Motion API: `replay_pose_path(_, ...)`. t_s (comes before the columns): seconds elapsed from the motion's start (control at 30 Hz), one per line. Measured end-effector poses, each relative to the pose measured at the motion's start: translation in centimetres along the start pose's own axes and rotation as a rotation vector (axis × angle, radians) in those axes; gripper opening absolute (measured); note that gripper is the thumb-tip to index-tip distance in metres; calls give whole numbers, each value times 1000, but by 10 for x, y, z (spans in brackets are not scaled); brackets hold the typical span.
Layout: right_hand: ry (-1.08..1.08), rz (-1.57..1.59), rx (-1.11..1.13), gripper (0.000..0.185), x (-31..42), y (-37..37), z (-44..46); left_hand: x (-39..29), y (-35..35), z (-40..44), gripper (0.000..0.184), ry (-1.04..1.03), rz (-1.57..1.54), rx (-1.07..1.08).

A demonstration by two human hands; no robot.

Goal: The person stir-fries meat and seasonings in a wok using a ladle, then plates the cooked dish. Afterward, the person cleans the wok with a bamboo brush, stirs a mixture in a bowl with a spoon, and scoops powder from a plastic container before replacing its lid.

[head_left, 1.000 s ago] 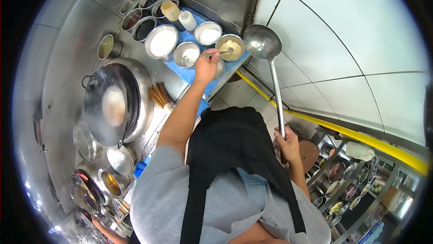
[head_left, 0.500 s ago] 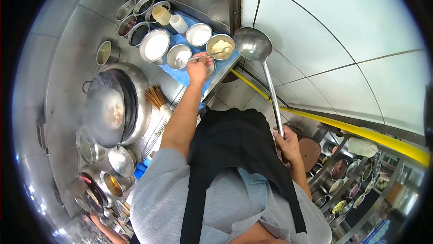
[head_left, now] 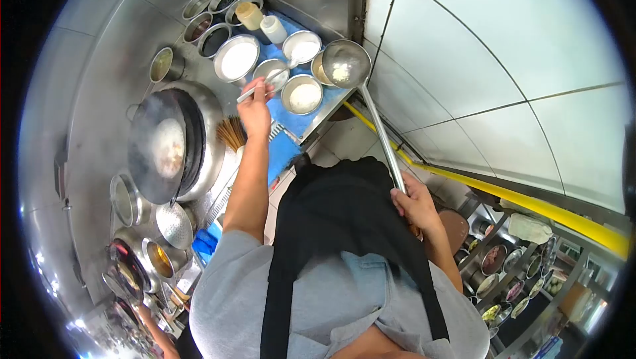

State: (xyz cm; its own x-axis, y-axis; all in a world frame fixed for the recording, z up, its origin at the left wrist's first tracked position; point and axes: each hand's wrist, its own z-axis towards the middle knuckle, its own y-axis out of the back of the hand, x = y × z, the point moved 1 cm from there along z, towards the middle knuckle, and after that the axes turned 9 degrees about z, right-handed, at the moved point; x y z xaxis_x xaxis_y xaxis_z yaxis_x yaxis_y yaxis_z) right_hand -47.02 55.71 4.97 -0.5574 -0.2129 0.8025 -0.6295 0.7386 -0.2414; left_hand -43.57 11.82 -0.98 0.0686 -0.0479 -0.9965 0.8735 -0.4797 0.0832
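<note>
My left hand (head_left: pixel 255 110) is closed round the handle of a small spoon (head_left: pixel 273 75). The spoon's head is at the edge of a bowl of white powder (head_left: pixel 305 43), above a smaller metal bowl (head_left: pixel 270 67). In my right hand (head_left: pixel 416 205) is the long handle of a ladle (head_left: pixel 346 64). A little pale, crumbly stuff lies in the ladle, which partly hides a bowl with yellowish contents (head_left: pixel 318 69). Another bowl of off-white powder (head_left: pixel 304 96) stands just below them. A larger bowl of white powder (head_left: pixel 237 59) is further left.
On the left, a steaming wok (head_left: pixel 159 147) has pale food in it. Near it are a bristle brush (head_left: pixel 232 135) and a perforated ladle (head_left: pixel 175 225). Two squeeze bottles (head_left: pixel 273 29) stand behind the bowls. A yellow rail (head_left: pixel 517 200) runs along the right. Another person's arm (head_left: pixel 157 332) shows at lower left.
My left hand has moved left with the spoon, away from the yellowish bowl. The ladle has shifted left over that bowl and now holds pale stuff. The off-white powder bowl is uncovered.
</note>
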Motion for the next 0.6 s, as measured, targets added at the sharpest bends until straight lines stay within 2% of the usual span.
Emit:
replay_pose_path(0.07,-39,-8,22,47,5,-6,-1,11,26,-8,22,-50,147,-33)
replay_pose_path(0.13,-59,0,54,46,4,-4,3,30,38,-21,21,-59,259,37)
replay_pose_path(0.23,-49,22,89,45,5,-6,8,54,24,-40,21,-19,368,86)
replay_pose_path(0.33,-40,42,96,46,6,-6,14,65,5,-45,19,-156,444,32)
replay_pose_path(0.47,-42,33,92,48,5,-5,16,76,-2,-46,18,47,391,155)
replay_pose_path(0.6,-48,28,73,48,5,-4,13,70,6,-46,21,216,171,86)
